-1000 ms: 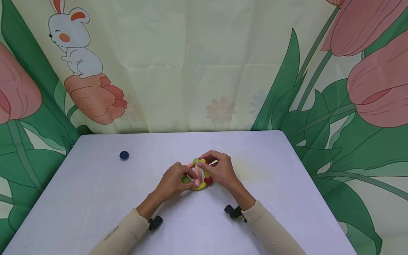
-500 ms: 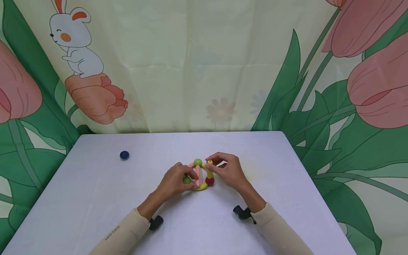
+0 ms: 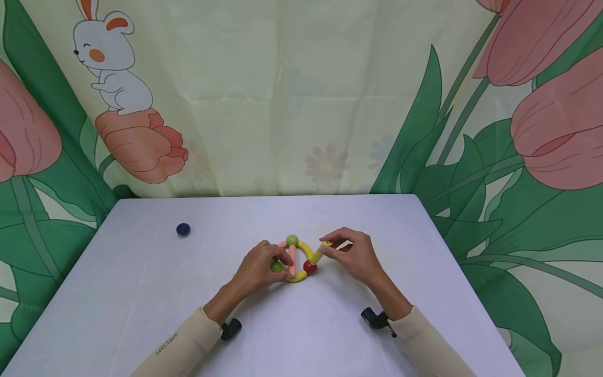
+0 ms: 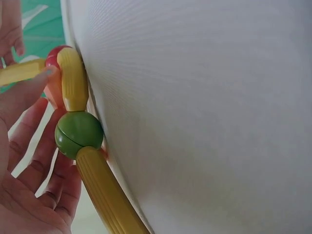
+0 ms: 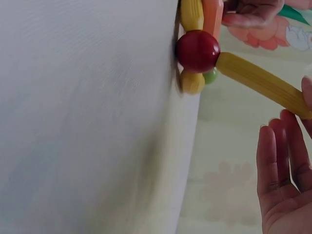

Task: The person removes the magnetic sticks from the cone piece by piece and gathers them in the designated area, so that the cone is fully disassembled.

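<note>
A building toy of coloured balls and rods stands on the white table [image 3: 141,293]. My right hand [image 3: 355,256] pinches the upper end of a straight yellow rod [image 5: 261,83]; its lower end meets a red ball [image 5: 199,51], and the rod leans up to the right. My left hand [image 3: 263,263] pinches a pink rod [image 3: 292,256] near its lower end. Beside the left fingers is a green ball [image 4: 79,134], joined to a yellow rod [image 4: 109,192]. A lighter green ball [image 3: 292,240] tops the ring, with a curved yellow rod [image 3: 305,248] running from it towards the red ball.
A dark blue ball [image 3: 183,229] lies by itself at the back left of the table. Behind the table's far edge hangs a cloth backdrop [image 3: 282,104] printed with a rabbit and tulips. Each wrist carries a small black camera [image 3: 231,329].
My right hand has moved from the light green ball to the right, drawing the yellow rod's upper end with it, so the rod tilts outward from the red ball. My left hand has stayed put.
</note>
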{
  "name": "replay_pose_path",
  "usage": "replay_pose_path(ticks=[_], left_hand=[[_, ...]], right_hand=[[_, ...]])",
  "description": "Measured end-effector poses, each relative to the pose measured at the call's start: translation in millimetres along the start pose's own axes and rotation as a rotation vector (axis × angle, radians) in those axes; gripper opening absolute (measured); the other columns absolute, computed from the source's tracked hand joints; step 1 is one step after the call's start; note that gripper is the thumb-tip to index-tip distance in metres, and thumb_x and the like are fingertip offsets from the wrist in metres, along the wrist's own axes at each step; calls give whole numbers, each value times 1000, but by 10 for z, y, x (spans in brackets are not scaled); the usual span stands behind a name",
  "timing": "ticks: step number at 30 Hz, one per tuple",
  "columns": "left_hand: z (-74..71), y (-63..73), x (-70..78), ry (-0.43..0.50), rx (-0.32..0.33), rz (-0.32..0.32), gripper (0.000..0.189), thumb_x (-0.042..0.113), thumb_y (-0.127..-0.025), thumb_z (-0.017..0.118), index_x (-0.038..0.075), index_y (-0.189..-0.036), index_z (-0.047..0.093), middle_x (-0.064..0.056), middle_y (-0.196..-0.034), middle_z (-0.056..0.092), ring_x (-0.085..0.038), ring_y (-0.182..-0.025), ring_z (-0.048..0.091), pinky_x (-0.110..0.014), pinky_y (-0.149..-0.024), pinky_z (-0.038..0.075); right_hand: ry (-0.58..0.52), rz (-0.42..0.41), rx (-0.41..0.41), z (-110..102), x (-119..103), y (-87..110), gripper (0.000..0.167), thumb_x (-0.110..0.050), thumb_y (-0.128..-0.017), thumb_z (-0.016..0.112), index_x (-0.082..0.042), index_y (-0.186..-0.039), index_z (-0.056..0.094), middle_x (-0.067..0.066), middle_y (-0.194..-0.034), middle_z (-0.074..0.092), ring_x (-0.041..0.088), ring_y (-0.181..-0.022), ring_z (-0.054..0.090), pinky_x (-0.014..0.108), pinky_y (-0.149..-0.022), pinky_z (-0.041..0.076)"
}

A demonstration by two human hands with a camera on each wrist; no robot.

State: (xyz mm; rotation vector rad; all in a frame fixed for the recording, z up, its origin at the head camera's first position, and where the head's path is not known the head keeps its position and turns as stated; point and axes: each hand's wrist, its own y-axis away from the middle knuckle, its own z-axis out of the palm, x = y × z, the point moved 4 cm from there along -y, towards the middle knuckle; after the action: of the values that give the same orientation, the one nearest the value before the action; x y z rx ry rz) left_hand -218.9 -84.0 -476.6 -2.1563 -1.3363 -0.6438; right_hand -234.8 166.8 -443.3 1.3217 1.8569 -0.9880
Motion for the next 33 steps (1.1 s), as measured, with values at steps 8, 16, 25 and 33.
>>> replay_pose_path(ticks=[8,16,25,33], left_hand=[[-1,-7,13,3,8,3,22,19,-76,96,23,-92,82,11,-88,78,-14,-88,56,-26,-74,46],[-6,-15,11,-7,14,3,23,19,-76,97,25,-92,82,13,-87,78,-12,-86,54,-25,-75,46],[-14,-6,11,1,10,9,23,20,-76,96,25,-92,81,13,-88,78,-15,-86,54,-26,-75,45],[11,-17,11,1,6,4,22,21,-77,96,25,-92,81,13,-89,78,-13,-87,54,-26,-76,46]], right_hand=[[14,9,-4,-143,129,54,24,-25,-84,92,-24,-107,83,-3,-99,77,19,-92,69,27,-77,61],[70,54,-27,-225,273,95,26,-21,-83,93,-18,-107,83,-2,-99,78,18,-90,69,25,-75,61],[136,153,-63,-232,446,99,22,-14,-84,92,-15,-104,83,-1,-98,78,18,-92,68,22,-75,59],[217,234,-97,-208,562,102,20,-13,-82,93,-23,-94,82,-4,-94,76,18,-91,65,30,-79,57]])
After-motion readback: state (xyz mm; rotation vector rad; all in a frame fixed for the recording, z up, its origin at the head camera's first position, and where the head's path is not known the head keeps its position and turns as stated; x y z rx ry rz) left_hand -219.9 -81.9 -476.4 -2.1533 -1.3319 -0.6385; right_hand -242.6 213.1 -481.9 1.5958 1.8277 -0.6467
